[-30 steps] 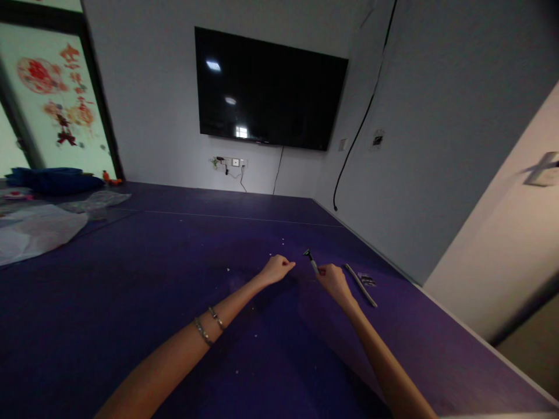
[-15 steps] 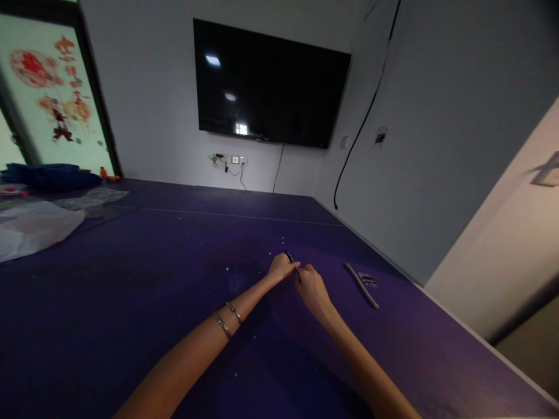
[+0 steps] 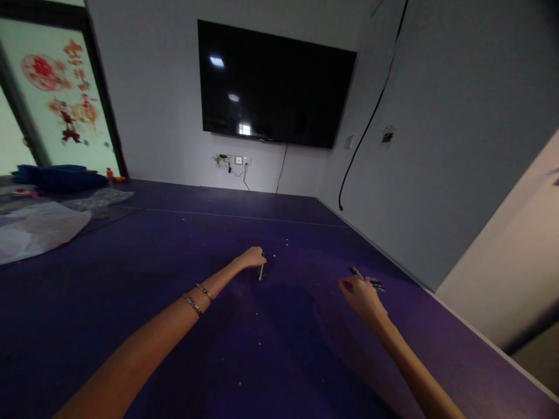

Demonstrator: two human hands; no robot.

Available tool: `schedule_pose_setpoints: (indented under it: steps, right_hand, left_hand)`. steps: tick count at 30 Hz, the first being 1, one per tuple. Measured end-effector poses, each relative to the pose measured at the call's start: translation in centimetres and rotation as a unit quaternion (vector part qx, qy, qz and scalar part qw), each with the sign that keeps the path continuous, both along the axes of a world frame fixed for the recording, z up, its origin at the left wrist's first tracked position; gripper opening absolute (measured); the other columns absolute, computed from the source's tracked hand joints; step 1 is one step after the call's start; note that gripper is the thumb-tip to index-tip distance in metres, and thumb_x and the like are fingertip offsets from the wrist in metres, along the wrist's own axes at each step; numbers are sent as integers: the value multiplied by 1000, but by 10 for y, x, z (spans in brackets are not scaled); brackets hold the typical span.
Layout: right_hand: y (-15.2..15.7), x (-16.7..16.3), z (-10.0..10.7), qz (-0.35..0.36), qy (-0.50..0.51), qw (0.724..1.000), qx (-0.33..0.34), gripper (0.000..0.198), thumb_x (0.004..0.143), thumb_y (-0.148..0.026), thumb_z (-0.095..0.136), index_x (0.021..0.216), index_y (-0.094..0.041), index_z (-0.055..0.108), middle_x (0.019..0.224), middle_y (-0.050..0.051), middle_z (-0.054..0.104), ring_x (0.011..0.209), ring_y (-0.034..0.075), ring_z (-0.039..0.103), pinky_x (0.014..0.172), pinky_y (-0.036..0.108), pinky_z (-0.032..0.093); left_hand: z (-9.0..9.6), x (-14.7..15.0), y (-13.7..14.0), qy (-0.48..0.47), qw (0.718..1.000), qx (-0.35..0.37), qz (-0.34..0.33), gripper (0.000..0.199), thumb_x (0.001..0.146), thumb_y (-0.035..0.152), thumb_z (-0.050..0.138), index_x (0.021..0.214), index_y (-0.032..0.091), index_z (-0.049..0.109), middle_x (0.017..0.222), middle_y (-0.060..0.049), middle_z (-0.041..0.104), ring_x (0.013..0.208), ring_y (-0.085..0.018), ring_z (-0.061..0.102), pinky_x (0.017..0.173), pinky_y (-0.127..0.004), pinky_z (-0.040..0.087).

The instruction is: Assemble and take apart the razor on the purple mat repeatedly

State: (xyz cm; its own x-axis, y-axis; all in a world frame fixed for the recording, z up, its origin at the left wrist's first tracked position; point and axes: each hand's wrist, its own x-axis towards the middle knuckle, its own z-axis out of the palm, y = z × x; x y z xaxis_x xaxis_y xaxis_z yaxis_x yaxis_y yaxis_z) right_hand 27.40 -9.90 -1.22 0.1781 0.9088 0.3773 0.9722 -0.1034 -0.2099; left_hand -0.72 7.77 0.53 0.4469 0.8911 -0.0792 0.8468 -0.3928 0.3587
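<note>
My left hand (image 3: 253, 257), with two bracelets on its wrist, is closed round a thin stick-like tool (image 3: 261, 272). Its dark upper part shows at my fingers and a narrow pale length points down toward the purple tabletop (image 3: 196, 349). Farther right, my right hand (image 3: 361, 298) is held above the table with its fingers curled together; whether anything small sits in them is hidden. Just behind that hand lies a thin pale strip (image 3: 357, 272), mostly covered by it. Beside the strip is a small clear packet with dark pieces (image 3: 376, 284).
Small white specks (image 3: 259, 344) dot the tabletop. At the left lie a white plastic bag (image 3: 43, 230), clear wrapping (image 3: 100, 198) and dark blue cloth (image 3: 61, 177). A black cable (image 3: 360, 142) hangs down the right wall, and a television (image 3: 277, 84) is mounted ahead.
My hands, close together before on a dark thin thing, have come apart. The left moved left with the tool; the right moved right, over the pale strip. The view shifted slightly.
</note>
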Motion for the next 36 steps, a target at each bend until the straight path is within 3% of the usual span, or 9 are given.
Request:
schedule_pose_setpoints:
  steps: [5,9,13,19,24,27,33,36]
  right_hand:
    - [-8,55,-15,-45,-24,999,3,30,80,-27,42,83,-18,70,89,10,68,78,22,63,66,27,42]
    - [-12,79,-27,-46,-37,998,3,31,80,-28,42,89,-18,69,94,10,68,82,22,63,69,25,44]
    - [-9,97,-35,-54,-38,998,-1,32,78,-33,45,94,-18,68,98,10,68,87,23,63,72,26,44]
    - [-1,123,-36,-111,26,991,-64,35,74,-42,49,92,-19,67,77,8,70,73,24,65,59,26,43]
    - [6,134,-43,-97,48,985,-135,37,74,-54,47,72,-21,63,65,7,66,62,23,64,53,26,41]
    - [11,137,-50,-68,47,984,-158,33,76,-49,46,66,-21,59,61,5,64,59,21,62,52,26,39]
    - [15,144,-57,-25,38,987,-151,27,78,-37,43,61,-20,56,58,3,62,58,17,60,51,23,36]
    - [17,123,-51,-15,37,991,-126,30,79,-38,43,60,-19,57,58,3,62,58,16,60,51,23,35]
  left_hand:
    - [-15,-17,12,43,999,20,9,19,67,20,52,69,8,67,68,-15,66,65,-21,64,57,-24,45]
    - [-25,-17,14,49,998,39,15,24,68,26,55,81,11,68,86,-17,68,79,-23,65,62,-24,46]
    - [-26,-20,9,44,998,48,16,30,71,36,54,83,11,67,87,-17,68,81,-23,65,63,-25,45]
    - [-24,-30,-11,37,998,41,35,40,76,47,47,79,12,66,82,-16,67,79,-25,64,60,-27,44]
    - [-29,-32,-24,31,998,29,50,32,75,43,48,75,15,65,77,-11,67,73,-23,64,58,-27,43]
    - [-32,-32,-25,30,997,27,62,28,75,40,49,75,16,64,79,-10,67,75,-23,63,60,-28,44]
    - [-36,-33,-26,29,997,35,67,30,78,42,45,76,18,64,85,-10,67,83,-24,63,67,-30,45]
    - [-38,-34,-28,26,997,45,60,33,80,44,43,76,19,64,84,-9,67,82,-24,63,67,-30,45]
